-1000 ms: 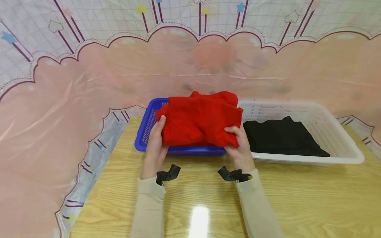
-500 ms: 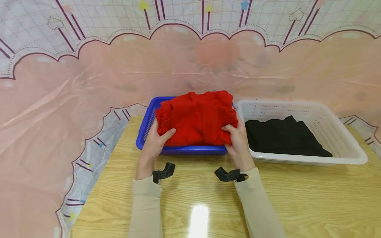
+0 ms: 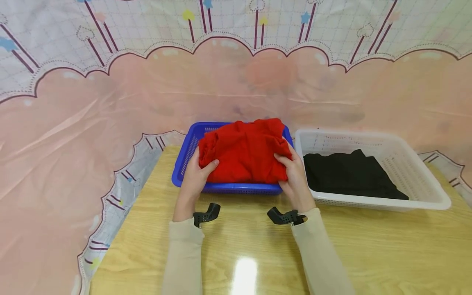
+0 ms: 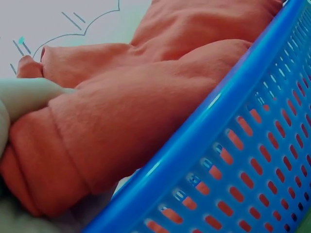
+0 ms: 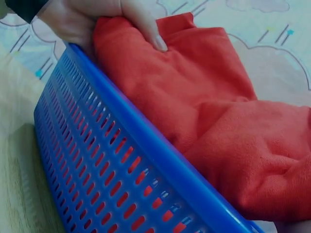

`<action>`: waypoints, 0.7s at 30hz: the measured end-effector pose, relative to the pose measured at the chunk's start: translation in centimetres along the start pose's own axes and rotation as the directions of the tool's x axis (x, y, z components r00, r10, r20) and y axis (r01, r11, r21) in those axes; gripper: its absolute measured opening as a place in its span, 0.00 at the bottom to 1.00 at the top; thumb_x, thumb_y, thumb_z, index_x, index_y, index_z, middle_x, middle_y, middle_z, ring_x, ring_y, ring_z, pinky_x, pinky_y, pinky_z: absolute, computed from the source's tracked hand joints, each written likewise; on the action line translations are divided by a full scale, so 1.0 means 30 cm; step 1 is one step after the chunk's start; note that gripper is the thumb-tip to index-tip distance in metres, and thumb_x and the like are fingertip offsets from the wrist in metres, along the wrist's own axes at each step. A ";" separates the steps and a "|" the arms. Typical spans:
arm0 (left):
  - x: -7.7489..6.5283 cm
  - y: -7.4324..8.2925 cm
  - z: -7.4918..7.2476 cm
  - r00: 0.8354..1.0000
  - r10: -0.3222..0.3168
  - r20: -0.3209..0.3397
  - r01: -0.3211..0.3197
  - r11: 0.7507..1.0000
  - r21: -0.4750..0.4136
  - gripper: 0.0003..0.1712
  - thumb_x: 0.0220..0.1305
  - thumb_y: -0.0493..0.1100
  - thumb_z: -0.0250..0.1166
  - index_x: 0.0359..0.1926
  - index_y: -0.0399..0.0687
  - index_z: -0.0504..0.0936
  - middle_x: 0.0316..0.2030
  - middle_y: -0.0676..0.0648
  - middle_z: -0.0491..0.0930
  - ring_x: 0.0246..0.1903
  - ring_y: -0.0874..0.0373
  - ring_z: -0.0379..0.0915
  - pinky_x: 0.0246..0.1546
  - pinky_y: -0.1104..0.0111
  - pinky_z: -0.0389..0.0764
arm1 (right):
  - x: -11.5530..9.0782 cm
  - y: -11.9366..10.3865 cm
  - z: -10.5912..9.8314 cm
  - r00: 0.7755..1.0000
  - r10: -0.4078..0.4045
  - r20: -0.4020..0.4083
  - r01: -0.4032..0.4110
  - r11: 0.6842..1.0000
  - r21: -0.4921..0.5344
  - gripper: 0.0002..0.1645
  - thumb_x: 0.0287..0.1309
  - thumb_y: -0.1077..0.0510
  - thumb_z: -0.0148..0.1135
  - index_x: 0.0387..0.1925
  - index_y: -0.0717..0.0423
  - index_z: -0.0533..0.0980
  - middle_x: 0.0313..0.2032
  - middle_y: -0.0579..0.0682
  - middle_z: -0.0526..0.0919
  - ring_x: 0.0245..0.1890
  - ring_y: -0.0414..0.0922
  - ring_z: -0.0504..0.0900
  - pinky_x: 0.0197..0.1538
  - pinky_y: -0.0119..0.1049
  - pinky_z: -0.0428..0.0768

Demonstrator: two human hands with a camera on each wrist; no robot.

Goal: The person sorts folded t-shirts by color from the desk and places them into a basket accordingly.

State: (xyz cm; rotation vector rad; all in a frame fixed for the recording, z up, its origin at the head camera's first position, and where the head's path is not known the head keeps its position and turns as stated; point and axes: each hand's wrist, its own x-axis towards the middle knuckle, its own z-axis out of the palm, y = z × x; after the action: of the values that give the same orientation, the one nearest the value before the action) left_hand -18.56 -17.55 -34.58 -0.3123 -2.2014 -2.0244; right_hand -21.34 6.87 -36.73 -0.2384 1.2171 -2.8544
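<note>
A folded red cloth (image 3: 245, 153) lies within the rim of the blue plastic basket (image 3: 239, 187), and red shows through the slots of its wall in both wrist views. At the cloth's left end my left hand (image 3: 195, 174) grips it, thumb on top and the other fingers hidden below. My right hand (image 3: 295, 174) holds the opposite end, thumb and a finger over the fabric. Loose folds bunch up beside the left thumb. In the right wrist view, the right hand (image 5: 116, 19) reaches over the basket's rim onto the cloth (image 5: 194, 97).
A white basket (image 3: 380, 201) stands close to the right of the blue one, with a folded black cloth (image 3: 350, 174) in it. Both are on a wooden table (image 3: 243, 246). Behind hangs a pink and white patterned sheet (image 3: 236, 82).
The red cloth has come down into the blue basket. My left thumb has shifted from the cloth's left edge inward over its front, and the left end is now bunched.
</note>
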 end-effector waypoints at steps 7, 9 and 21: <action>0.005 0.013 0.001 0.999 -0.041 -0.027 0.042 0.997 0.066 0.36 0.57 0.30 0.53 0.65 0.55 0.57 0.59 0.49 0.62 0.54 0.53 0.60 0.57 0.59 0.60 | 0.014 -0.006 -0.001 0.999 0.033 0.024 -0.033 0.999 -0.010 0.31 0.58 0.74 0.43 0.62 0.52 0.61 0.61 0.52 0.59 0.58 0.51 0.60 0.59 0.43 0.61; 0.013 0.016 -0.006 0.998 -0.065 -0.001 0.065 0.995 0.071 0.39 0.57 0.28 0.52 0.67 0.59 0.54 0.62 0.51 0.58 0.54 0.53 0.59 0.56 0.58 0.61 | 0.019 -0.007 0.002 0.999 0.046 0.024 -0.045 0.999 -0.026 0.31 0.58 0.74 0.43 0.62 0.52 0.62 0.61 0.52 0.59 0.58 0.51 0.60 0.59 0.44 0.61; 0.067 0.014 -0.026 0.979 -0.187 0.087 0.177 0.978 0.111 0.43 0.55 0.25 0.49 0.68 0.58 0.48 0.63 0.49 0.55 0.53 0.51 0.58 0.52 0.61 0.66 | 0.050 -0.012 0.005 0.994 0.111 -0.008 -0.112 0.990 -0.087 0.28 0.61 0.70 0.43 0.62 0.51 0.61 0.60 0.51 0.61 0.58 0.50 0.61 0.59 0.43 0.62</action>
State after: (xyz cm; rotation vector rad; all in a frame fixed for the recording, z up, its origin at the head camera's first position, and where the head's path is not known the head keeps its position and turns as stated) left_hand -20.45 -18.17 -33.63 -0.2083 -2.4665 -2.0139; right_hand -22.79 6.88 -36.16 -0.1628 1.3132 -2.7118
